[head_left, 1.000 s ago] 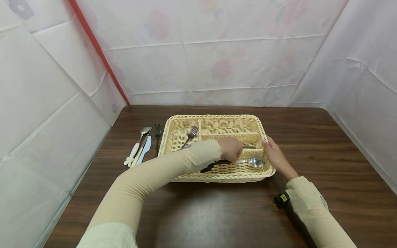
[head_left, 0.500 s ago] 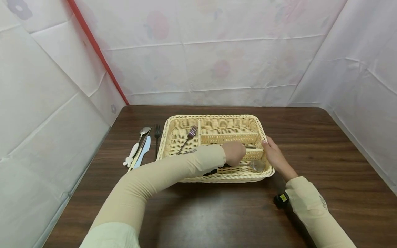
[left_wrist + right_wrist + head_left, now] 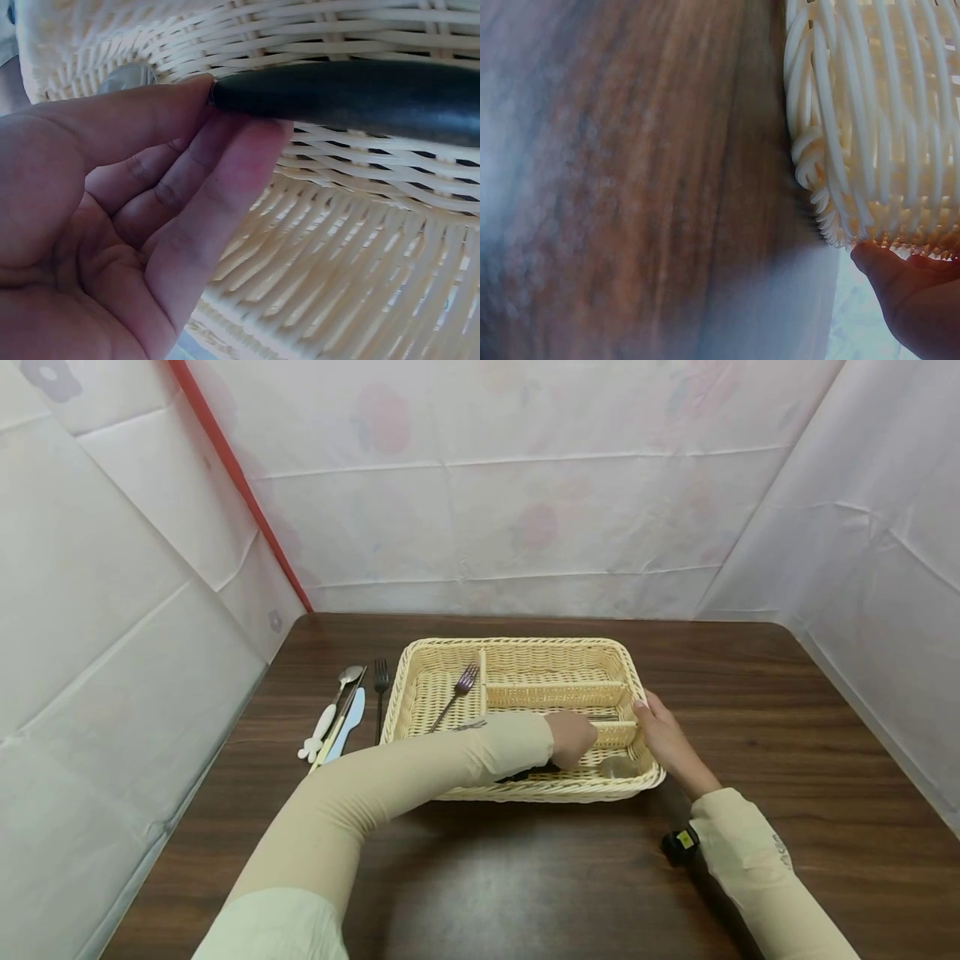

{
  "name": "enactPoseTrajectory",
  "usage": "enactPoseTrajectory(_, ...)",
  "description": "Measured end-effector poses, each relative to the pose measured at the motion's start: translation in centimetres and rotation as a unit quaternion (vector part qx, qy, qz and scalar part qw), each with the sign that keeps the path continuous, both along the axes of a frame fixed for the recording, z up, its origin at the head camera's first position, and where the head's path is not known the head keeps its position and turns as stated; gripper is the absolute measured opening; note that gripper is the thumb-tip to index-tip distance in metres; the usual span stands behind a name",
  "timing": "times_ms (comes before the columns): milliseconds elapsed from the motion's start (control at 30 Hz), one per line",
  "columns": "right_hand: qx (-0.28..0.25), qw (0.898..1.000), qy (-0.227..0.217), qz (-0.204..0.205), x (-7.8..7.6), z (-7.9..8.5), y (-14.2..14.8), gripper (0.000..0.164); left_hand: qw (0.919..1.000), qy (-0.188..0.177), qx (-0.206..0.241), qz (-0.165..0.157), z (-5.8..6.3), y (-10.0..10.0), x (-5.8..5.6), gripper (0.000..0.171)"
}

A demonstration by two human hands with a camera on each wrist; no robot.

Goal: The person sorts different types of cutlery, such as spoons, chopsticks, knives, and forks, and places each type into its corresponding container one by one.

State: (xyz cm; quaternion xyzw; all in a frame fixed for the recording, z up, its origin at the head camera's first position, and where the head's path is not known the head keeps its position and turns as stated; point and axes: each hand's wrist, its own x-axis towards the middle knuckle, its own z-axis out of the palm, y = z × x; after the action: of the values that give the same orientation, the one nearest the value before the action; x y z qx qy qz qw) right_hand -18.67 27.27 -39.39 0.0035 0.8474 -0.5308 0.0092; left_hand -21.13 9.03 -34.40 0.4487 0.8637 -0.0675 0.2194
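Note:
My left hand (image 3: 573,739) is over the front right compartment of a cream wicker cutlery basket (image 3: 555,646). Its thumb and fingertips pinch a spoon by its dark, glossy handle (image 3: 352,97). Beyond the fingers the spoon's silver bowl (image 3: 127,76) shows low in the compartment, near the basket's right end. The sleeve hides part of the basket. My right hand (image 3: 667,735) grips the basket's right rim, thumb on top, as the right wrist view also shows with the thumb (image 3: 877,262) at the woven edge.
In the left compartment lies a purple fork (image 3: 456,695); more tines peek out by the sleeve. On the table left of the basket lie a white-handled spoon (image 3: 322,727), a thin yellow-handled piece (image 3: 337,727), a light blue knife (image 3: 351,720) and a dark fork (image 3: 380,689).
The left hand has moved slightly right and down with the spoon, and the spoon's bowl has sunk lower into the front compartment. The right hand stays on the rim.

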Motion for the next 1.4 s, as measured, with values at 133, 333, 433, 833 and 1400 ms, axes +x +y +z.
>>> enactPoseTrajectory(133,0.014,1.0,0.0,-0.005,-0.1,0.0,0.0,0.052,0.9999,-0.01,-0.013,0.0,-0.2,0.1,-0.2,0.036)
enactPoseTrajectory(333,0.017,1.0,0.004,-0.005,0.0,0.0,0.1,0.052,0.9999,-0.009,-0.011,-0.001,-0.4,0.4,-0.3,0.038)
enactPoseTrajectory(433,0.012,1.0,0.014,0.001,0.0,-0.2,0.2,0.055,0.9998,-0.005,-0.014,-0.012,-0.4,0.5,-0.3,0.037)
enactPoseTrajectory(833,-0.014,1.0,-0.016,-0.001,0.3,0.5,-0.3,0.052,0.9962,0.066,0.0,-0.057,-0.8,0.7,0.0,0.03)
enactPoseTrajectory(1400,-0.02,1.0,-0.004,0.0,0.3,0.2,-0.4,0.053,0.9802,-0.043,0.188,0.046,4.3,-6.0,-1.0,0.045)
